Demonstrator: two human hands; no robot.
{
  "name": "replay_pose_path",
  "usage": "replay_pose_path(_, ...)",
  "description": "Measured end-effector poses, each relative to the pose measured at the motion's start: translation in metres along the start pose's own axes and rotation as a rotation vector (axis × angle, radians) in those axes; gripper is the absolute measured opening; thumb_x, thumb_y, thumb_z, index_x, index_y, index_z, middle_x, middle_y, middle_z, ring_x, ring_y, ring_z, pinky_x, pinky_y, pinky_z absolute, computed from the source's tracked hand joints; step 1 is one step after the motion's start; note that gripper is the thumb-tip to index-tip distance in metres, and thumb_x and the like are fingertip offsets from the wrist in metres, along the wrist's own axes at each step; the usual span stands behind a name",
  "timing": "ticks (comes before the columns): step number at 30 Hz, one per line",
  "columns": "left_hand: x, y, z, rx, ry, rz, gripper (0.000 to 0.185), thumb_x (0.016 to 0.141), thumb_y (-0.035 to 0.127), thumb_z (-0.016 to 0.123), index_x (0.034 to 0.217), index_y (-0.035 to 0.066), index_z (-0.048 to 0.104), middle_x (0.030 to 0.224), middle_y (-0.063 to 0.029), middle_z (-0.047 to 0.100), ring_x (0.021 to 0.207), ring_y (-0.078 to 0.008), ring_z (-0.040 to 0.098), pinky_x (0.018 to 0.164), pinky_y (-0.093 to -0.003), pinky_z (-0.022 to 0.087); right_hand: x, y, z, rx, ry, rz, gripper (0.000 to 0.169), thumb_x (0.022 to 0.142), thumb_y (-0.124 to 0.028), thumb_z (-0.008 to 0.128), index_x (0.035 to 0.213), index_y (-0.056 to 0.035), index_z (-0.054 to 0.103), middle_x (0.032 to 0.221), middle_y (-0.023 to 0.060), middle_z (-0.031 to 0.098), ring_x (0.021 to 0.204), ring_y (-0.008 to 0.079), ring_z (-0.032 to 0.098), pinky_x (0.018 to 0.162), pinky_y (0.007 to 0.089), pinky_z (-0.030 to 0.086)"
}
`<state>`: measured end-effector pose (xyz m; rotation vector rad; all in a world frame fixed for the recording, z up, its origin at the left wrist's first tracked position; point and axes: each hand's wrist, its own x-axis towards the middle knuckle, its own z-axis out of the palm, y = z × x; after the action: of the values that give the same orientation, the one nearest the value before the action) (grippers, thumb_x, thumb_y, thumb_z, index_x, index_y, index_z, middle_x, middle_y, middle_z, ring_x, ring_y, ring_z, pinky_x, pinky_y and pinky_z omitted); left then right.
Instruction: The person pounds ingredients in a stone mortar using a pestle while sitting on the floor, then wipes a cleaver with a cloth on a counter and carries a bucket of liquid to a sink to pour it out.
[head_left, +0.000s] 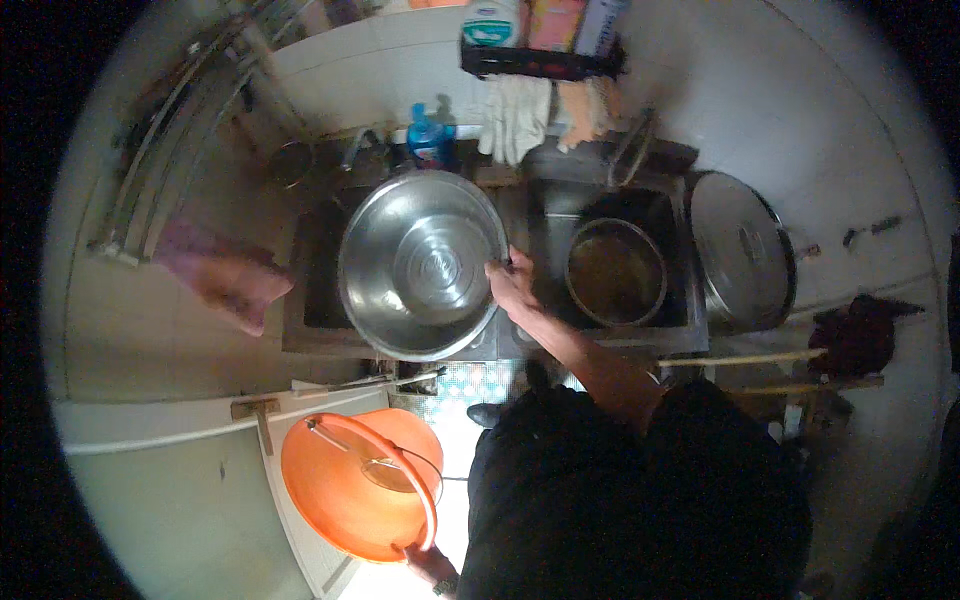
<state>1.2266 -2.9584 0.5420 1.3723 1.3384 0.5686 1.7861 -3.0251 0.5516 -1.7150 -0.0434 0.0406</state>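
My right hand (513, 283) grips the rim of a wide stainless steel basin (420, 300) at its right side. The basin shows its bare, shiny inside and covers much of the left sink bowl (321, 289). At the lower left, my left hand (429, 564) holds the rim of an orange plastic bucket (322, 480), with a watch on the wrist. The bucket is tilted, and its handle lies across the mouth. Inside is something small with a thin dark loop, too unclear to name. A round vessel (616, 271) sits in the right sink bowl (551, 300).
A blue bottle (427, 142) stands behind the sink. Gloves (516, 116) hang beneath a dark wall rack (540, 64) holding packages. A large round metal pan or lid (739, 247) leans at the right wall. A pinkish cloth (225, 274) hangs at left, near a metal rail (150, 180).
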Motion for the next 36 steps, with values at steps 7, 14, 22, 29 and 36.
replay_pose_path(7,-0.026,0.031,-0.007,-0.108,0.142,0.053,0.048,0.085,0.000,0.057,0.131,-0.010,0.044,0.104,-0.0208,0.065,0.100,-0.0265,0.061,0.098,-0.0392,0.043,-0.063,-0.012,-0.098,0.450,-0.112,0.109,0.020,0.081,-0.013,0.061,0.099,-0.0040,0.063,0.081,0.0024,0.061,0.075,0.0158,0.055,0.070,0.0316,0.045)
replay_pose_path(14,-0.035,0.023,-0.059,-0.168,-0.073,0.078,0.050,0.083,0.006,0.058,0.129,-0.009,0.045,0.103,-0.0204,0.065,0.099,-0.0271,0.061,0.097,-0.0402,0.044,-0.162,-0.056,-0.219,0.318,0.038,0.118,0.027,0.081,-0.013,0.060,0.105,-0.0021,0.062,0.090,0.0055,0.064,0.080,0.0192,0.058,0.074,0.0366,0.047)
replay_pose_path(22,-0.019,-0.033,-0.126,-0.219,-0.533,0.164,0.052,0.081,0.012,0.059,0.128,-0.008,0.046,0.102,-0.0200,0.064,0.098,-0.0278,0.060,0.095,-0.0414,0.044,-0.434,-0.015,-0.311,0.290,0.577,-0.047,0.035,0.081,-0.017,0.064,0.112,-0.0006,0.058,0.095,0.0111,0.065,0.084,0.0252,0.060,0.076,0.0399,0.048)
replay_pose_path(29,-0.032,-0.061,-0.177,-0.217,-0.973,0.137,0.054,0.080,0.017,0.060,0.127,-0.006,0.047,0.102,-0.0197,0.064,0.097,-0.0284,0.060,0.094,-0.0424,0.044,-0.716,-0.035,-0.367,0.803,0.973,-0.016,0.027,0.080,-0.010,0.063,0.106,-0.0057,0.060,0.087,0.0052,0.063,0.079,0.0180,0.059,0.071,0.0323,0.048)
replay_pose_path(36,-0.014,0.014,-0.215,-0.118,-1.276,-0.013,0.056,0.078,0.022,0.061,0.126,-0.005,0.048,0.101,-0.0193,0.064,0.096,-0.0290,0.060,0.093,-0.0434,0.044,-0.816,-0.110,-0.340,0.877,1.458,-0.246,0.018,0.085,-0.004,0.050,0.095,-0.0076,0.064,0.080,0.0043,0.063,0.065,0.0193,0.058,0.057,0.0343,0.048)
